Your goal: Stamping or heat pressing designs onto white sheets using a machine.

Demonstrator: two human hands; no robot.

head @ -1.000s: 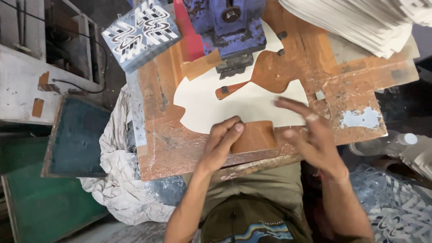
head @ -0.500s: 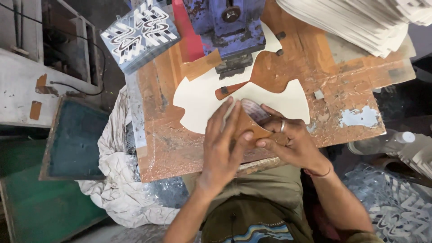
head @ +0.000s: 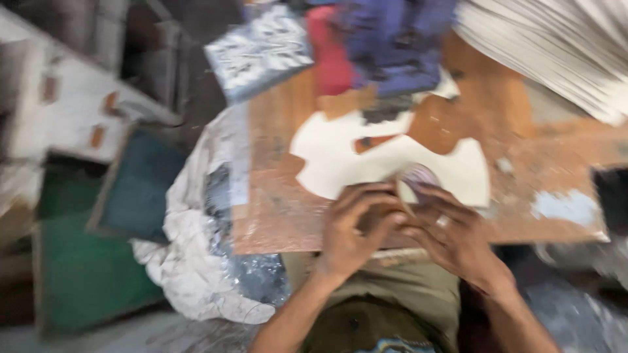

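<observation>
Cardboard cutout (head: 340,167), pale, flat and scalloped, is lying on the worn, blotchy brown wooden board (head: 556,170), its lower edge touching both hands. Left hand (head: 353,229) and right hand (head: 451,235) are curling together at 6 o'clock, fingers pinching a small round patterned piece (head: 418,178); blur is hiding the exact grip. Blue machine (head: 392,46) is sitting at 12 o'clock. Compared with before, the whole view is smearing and shifting rightward.
</observation>
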